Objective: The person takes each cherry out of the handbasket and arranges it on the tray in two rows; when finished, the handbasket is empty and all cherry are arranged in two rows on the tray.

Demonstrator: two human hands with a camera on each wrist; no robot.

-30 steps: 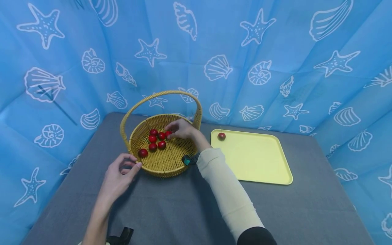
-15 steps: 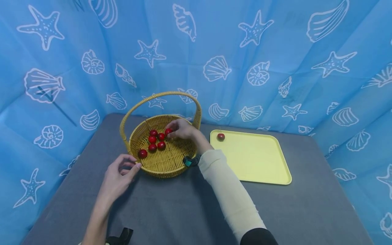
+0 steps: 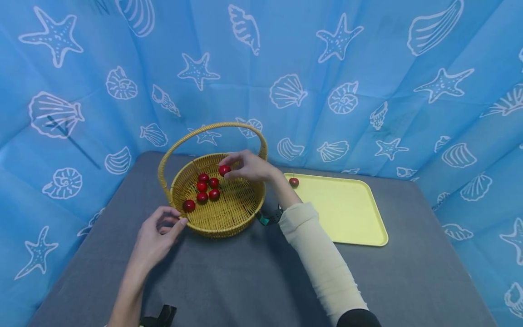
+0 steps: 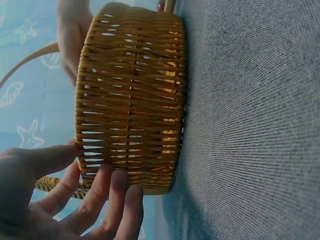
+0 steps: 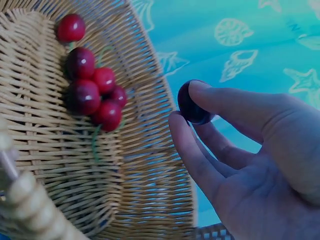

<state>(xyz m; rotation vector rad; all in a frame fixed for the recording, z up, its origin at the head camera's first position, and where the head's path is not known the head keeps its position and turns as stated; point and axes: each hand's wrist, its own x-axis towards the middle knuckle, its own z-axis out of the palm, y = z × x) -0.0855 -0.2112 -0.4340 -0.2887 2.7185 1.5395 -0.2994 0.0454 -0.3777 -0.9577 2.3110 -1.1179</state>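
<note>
A yellow wicker basket with a tall hoop handle stands on the grey cloth. Several dark red cherries lie in its left half; green stems show in the right wrist view. My right hand pinches one cherry between thumb and fingertips, raised above the basket's far right part. At the near left rim, my left hand holds the basket. In the left wrist view its thumb meets the rim while the other fingers rest against the woven outer wall.
To the right of the basket lies a pale yellow tray, with a single cherry at its far left corner. Behind the table hangs a blue curtain printed with shells and starfish. The handle arches over the basket.
My right hand has lifted a cherry from the group and moved slightly up and to the right with it. The left hand has kept its place at the rim.
</note>
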